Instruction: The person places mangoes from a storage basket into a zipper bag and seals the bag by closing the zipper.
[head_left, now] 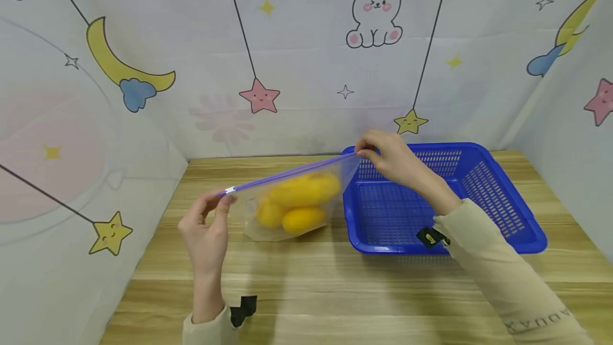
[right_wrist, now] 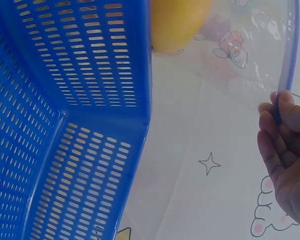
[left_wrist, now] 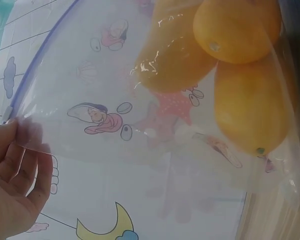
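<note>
Wood desk [head_left: 325,292] is backed by cloth [head_left: 306,31] w/ bunny [head_left: 377,12] & stars [head_left: 260,96]. Bag [head_left: 347,174] w/ yellow fruit [head_left: 304,220] is pinched by L hand [head_left: 208,233] & R hand [head_left: 397,158], near basket [head_left: 392,206].

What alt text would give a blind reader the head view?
The left hand and right hand hold a clear bag of yellow fruit by opposite ends of its purple top edge. A blue basket sits at right on a wooden table.
</note>
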{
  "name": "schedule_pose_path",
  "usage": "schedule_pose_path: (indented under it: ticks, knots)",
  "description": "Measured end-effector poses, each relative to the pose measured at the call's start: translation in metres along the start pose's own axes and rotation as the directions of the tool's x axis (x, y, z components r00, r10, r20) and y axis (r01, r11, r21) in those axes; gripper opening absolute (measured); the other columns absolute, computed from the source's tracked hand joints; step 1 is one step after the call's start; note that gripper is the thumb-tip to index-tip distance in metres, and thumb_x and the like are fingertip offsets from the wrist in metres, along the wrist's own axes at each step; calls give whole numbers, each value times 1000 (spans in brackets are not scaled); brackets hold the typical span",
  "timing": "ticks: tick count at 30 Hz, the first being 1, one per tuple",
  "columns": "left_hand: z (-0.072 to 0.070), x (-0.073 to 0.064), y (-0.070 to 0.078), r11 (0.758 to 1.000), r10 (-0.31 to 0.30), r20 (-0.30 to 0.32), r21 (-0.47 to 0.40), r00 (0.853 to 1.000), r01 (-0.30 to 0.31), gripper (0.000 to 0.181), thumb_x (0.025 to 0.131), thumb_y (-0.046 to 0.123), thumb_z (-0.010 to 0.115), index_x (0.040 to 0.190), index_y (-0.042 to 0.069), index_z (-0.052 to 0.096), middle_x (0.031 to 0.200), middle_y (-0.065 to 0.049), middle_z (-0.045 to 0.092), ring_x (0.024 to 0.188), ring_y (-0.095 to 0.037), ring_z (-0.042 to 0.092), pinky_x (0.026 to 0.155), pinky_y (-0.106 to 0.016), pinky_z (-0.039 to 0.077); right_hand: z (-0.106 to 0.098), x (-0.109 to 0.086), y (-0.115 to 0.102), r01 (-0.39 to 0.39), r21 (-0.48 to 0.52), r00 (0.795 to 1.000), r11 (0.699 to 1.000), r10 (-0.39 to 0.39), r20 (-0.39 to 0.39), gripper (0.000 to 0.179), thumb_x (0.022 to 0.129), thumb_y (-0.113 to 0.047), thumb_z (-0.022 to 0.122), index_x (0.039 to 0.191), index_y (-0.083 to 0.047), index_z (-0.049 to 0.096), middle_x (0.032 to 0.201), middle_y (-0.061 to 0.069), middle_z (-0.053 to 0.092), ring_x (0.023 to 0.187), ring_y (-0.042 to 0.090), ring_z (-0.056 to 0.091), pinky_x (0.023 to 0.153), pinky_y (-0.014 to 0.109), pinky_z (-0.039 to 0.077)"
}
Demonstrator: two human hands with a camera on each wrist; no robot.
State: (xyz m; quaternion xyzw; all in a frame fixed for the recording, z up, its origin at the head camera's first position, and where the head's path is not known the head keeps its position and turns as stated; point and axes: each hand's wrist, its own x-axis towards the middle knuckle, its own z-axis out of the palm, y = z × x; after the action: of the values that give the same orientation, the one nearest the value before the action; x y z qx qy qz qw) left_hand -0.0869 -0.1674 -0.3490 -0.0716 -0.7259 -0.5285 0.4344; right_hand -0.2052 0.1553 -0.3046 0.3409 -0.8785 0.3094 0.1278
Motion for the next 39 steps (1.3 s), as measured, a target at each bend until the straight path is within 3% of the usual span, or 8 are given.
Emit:
schedule_pose_path:
  ticks: [5,11,15,20,30,34,39]
  knots:
    - [1,-2,-1,1000,-10,-22,16,1000,11,7,86,-6,65,87,-12,66,81,28,65,74,6,62,73,-11,50,3,-1,1,-2,-56,999,998,4,36,6,93,-5,59,88,-5,62,86,8,65,75,18,55,67,31,47]
    - [-1,-3,-3,998,-34,-23,43,999,35,8,87,-3,64,86,-11,66,78,26,65,70,4,62,69,-11,50,6,-1,0,-41,-52,996,998,45,78,7,95,-8,57,89,-6,61,86,7,63,75,19,51,68,32,44]
    - [0,-4,-1,998,-62,-6,32,998,63,10,88,-1,64,86,-11,67,76,17,67,66,3,63,64,-11,52,6,-5,0,-83,-49,993,995,87,84,7,96,-12,57,92,-8,62,88,5,63,79,19,52,71,32,44]
    - [3,-6,1,997,-69,1,28,998,69,8,88,-2,64,87,-9,68,73,-3,72,64,3,63,62,-11,51,6,-10,3,-107,-36,990,994,109,85,7,96,-14,58,95,-9,64,94,5,64,90,20,55,80,35,45]
    - [11,-9,2,997,-76,4,-1,997,76,9,89,-2,64,87,-9,68,73,-12,71,63,1,62,60,-12,51,11,-13,-5,-102,3,989,995,101,108,11,91,-20,64,98,-13,66,98,4,65,97,22,54,88,39,43]
    - [13,-9,2,997,-80,5,-8,997,80,11,90,0,63,87,-10,67,73,-9,71,63,1,63,60,-13,51,15,-12,-14,-94,-7,988,996,94,119,18,91,-25,65,104,-14,67,103,3,66,101,22,55,93,43,41]
    - [13,-9,-1,997,-77,5,-19,997,78,11,90,0,63,87,-11,66,75,6,70,63,1,63,60,-13,52,21,-7,-28,-71,-7,992,997,72,108,23,89,-28,67,107,-14,68,107,2,68,104,21,56,96,45,40]
